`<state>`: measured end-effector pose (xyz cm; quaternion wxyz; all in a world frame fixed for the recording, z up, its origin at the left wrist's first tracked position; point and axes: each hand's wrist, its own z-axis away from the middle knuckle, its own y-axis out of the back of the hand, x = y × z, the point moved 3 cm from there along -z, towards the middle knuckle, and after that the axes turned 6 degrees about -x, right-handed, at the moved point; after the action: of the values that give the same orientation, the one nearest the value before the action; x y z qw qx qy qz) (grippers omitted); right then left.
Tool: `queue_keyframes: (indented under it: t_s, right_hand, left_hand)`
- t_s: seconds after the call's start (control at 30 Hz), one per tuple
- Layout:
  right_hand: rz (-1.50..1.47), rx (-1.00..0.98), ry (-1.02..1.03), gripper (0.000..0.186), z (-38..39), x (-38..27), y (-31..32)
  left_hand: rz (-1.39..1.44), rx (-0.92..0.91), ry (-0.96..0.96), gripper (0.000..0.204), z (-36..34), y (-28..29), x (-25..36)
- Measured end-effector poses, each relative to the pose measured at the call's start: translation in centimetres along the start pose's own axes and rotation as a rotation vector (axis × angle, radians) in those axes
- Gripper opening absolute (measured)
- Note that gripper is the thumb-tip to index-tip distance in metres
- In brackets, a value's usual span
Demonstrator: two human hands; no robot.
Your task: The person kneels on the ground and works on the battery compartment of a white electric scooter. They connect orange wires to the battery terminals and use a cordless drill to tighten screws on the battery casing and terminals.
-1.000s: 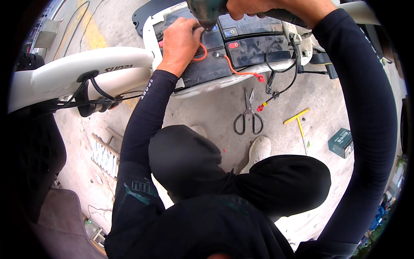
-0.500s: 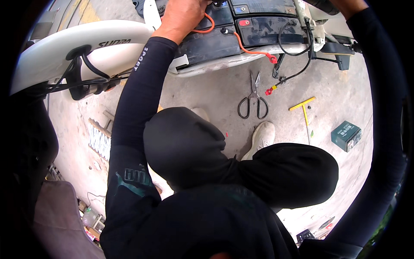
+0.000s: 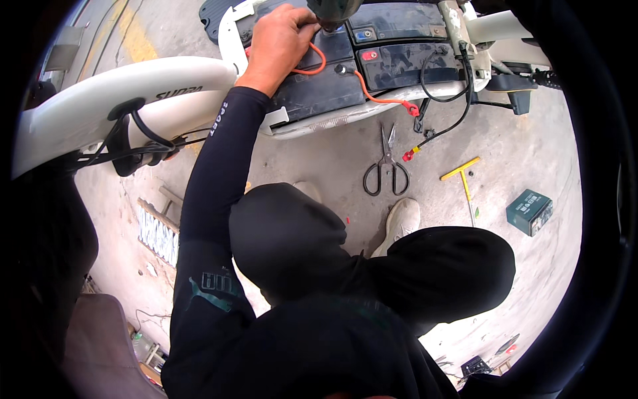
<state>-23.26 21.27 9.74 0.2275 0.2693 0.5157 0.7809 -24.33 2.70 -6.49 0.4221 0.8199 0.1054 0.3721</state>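
Note:
Over a row of black batteries (image 3: 312, 100) in the white vehicle's frame, my left hand (image 3: 278, 45) is closed. Its thumb and fingertips pinch the upper end of a short orange cable (image 3: 323, 61) beside a battery terminal. The cable loops out from under the fingers; its held end is mostly hidden. Just right of those fingertips, a dark power tool (image 3: 334, 12) points down at the terminal, with only its front part showing. A second orange cable (image 3: 372, 97) with a red end lug lies over the near battery edge. My right hand is out of view; only the dark sleeve (image 3: 591, 279) shows.
Scissors (image 3: 387, 163), a yellow T-handle wrench (image 3: 465, 174) and a green box (image 3: 530, 211) lie on the concrete floor. A black cable (image 3: 446, 130) with a red end hangs from the frame. White body panels (image 3: 159, 83) curve along the left.
The dark tool's front has come further into view beside my left fingertips. My right wrist has left the picture. The whole view has shifted slightly; my left hand stays at the cable.

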Motion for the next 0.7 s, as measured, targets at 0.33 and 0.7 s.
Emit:
queue_keyframes:
  t_s: [0.33,0.7]
  right_hand:
    - [-0.100,-0.199,-0.123,0.022,0.7,-1.3,2.6]
    - [-0.150,-0.195,-0.143,0.024,1.5,-1.2,3.2]
  left_hand:
    - [0.042,0.054,-0.046,0.015,0.4,0.4,0.6]
    - [-0.149,0.031,-0.246,0.013,0.3,0.2,0.2]
